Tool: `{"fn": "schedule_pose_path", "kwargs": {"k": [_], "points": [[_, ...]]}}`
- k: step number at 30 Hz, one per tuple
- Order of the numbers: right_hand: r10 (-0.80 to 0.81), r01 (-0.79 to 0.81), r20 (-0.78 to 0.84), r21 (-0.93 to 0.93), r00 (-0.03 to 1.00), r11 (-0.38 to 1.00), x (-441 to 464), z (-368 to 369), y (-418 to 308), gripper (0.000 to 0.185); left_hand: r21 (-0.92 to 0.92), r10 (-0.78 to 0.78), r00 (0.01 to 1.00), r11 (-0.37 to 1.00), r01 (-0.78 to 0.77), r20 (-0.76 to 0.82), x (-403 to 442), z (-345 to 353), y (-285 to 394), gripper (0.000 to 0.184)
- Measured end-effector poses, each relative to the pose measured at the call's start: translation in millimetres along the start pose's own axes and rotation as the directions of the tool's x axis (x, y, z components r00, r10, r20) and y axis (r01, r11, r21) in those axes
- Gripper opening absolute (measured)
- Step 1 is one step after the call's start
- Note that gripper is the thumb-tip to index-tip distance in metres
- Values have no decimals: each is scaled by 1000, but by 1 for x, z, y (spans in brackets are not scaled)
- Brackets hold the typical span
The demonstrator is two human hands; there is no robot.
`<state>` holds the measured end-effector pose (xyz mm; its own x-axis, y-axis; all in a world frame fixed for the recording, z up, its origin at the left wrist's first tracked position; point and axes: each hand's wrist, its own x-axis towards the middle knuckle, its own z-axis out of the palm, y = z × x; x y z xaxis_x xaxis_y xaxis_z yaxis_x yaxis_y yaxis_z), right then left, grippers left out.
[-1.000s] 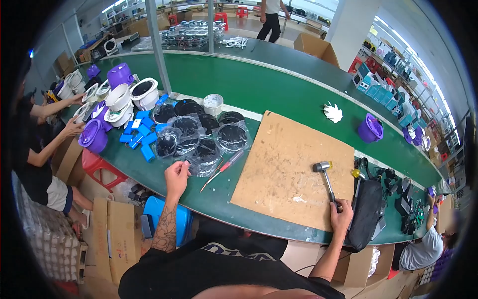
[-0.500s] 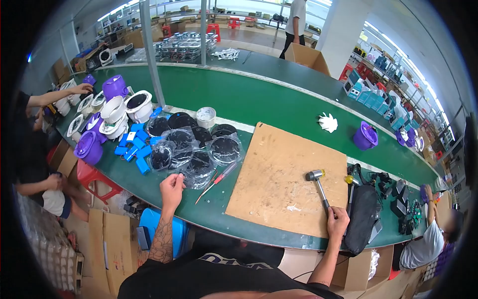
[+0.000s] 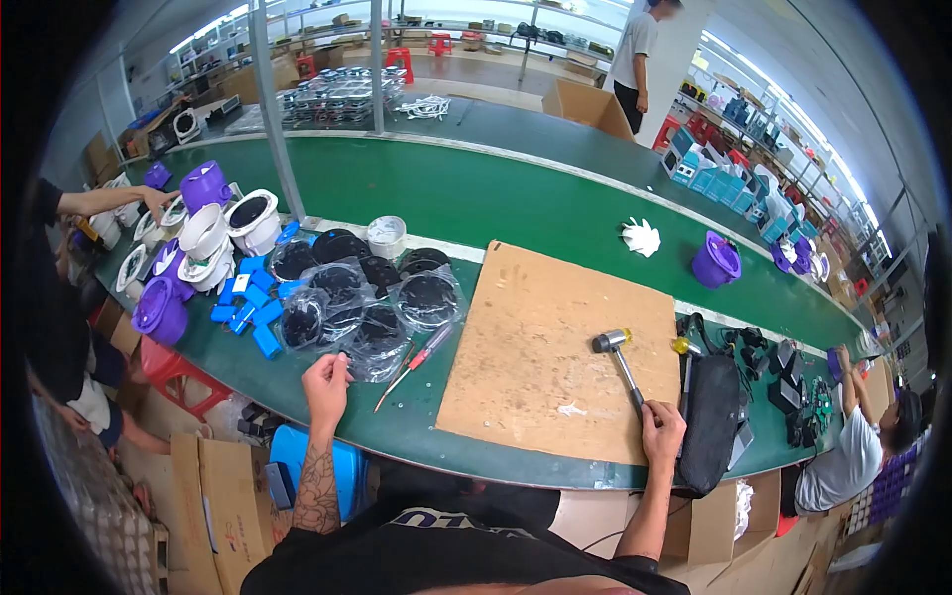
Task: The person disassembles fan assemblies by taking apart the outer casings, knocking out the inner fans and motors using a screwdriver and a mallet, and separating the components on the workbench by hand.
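Note:
My right hand (image 3: 662, 432) is closed on the handle end of a hammer (image 3: 627, 372), whose head lies over the brown board (image 3: 555, 337). Over the bench's front edge is my left hand (image 3: 325, 385), its fingertips pinched together; what they hold, if anything, is too small to name. Just beyond it lie black discs in clear plastic bags (image 3: 380, 329). A red-handled screwdriver (image 3: 428, 347) rests beside the bags, to the right of my left hand. Blue blocks (image 3: 256, 302) are heaped to the left of the bags.
Purple tubs (image 3: 161, 311) and white housings (image 3: 254, 223) crowd the left, where a co-worker's hand (image 3: 156, 201) reaches in. A black pouch (image 3: 708, 421) and black adapters lie right of the board. A purple tub (image 3: 716, 260) and white fan blade (image 3: 641, 237) sit on the green belt.
The view has shifted, so the bench items appear further left. Both my hands keep nearly the same pose. The co-worker's arm at left has reached among the housings, and the standing person has moved right.

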<state>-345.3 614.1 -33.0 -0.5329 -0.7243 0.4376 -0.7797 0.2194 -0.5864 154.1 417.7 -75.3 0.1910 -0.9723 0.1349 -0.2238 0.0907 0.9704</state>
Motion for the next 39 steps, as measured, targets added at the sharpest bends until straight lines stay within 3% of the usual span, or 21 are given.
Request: {"fn": "schedule_pose_path", "kwargs": {"k": [14,19,22,39], "points": [[-100,101,16,-66,995,993,2,-2,-5,9,22,-37,999,999,37,20,-1,0,4,24],[-68,68,-12,1,998,998,3,0,0,10,11,-49,999,999,49,18,-1,0,2,25],[14,-15,-47,-31,999,999,3,1,0,11,4,-48,999,999,48,12,1,1,-2,25],[56,-75,-143,-129,988,989,5,8,5,22,-2,-51,999,999,51,7,-1,1,1,26]]}}
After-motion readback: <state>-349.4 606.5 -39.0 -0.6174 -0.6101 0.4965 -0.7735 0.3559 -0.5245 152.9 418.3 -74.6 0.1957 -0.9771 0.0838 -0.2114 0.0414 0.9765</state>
